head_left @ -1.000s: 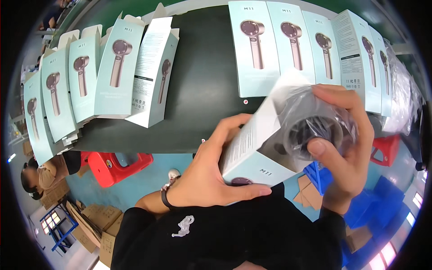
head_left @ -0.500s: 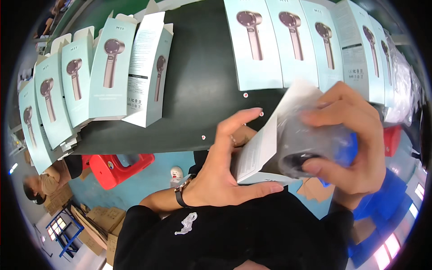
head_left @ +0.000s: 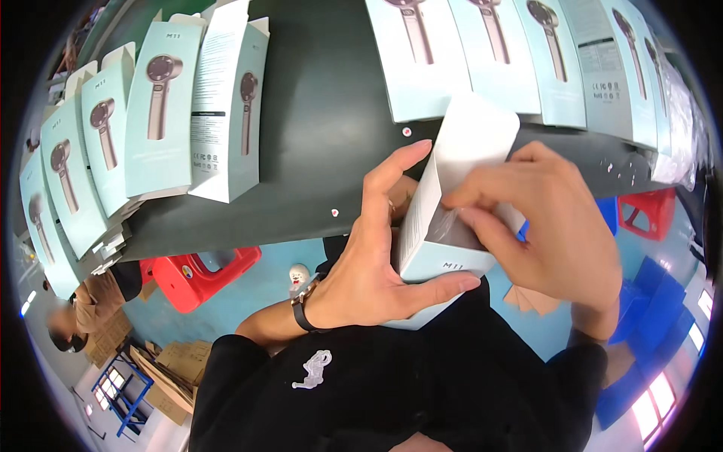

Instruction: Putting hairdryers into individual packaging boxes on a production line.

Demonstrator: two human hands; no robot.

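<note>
A pale green carton (head_left: 431,256) with its white top flap raised is tilted open in front of me. My left hand (head_left: 361,260) is wrapped round its left side, thumb along the near face and forefinger pointing up. At the carton's mouth, my right hand (head_left: 553,218) has thumb and forefinger pinched together on clear plastic wrap (head_left: 449,224). Whatever that wrap covers lies down inside, mostly hidden by the walls and my fingers.
Upright fan cartons (head_left: 160,113) stand in a row at the left of the dark table (head_left: 316,128); more cartons (head_left: 557,60) line the far right, beside clear plastic bags (head_left: 681,135). Red stools (head_left: 199,279) are below the table edge. Another person (head_left: 94,301) is at far left.
The grey, plastic-wrapped cylindrical item that my right hand held at the carton's mouth has gone down out of sight. My right fingers now pinch at the opening, and the carton stands more upright.
</note>
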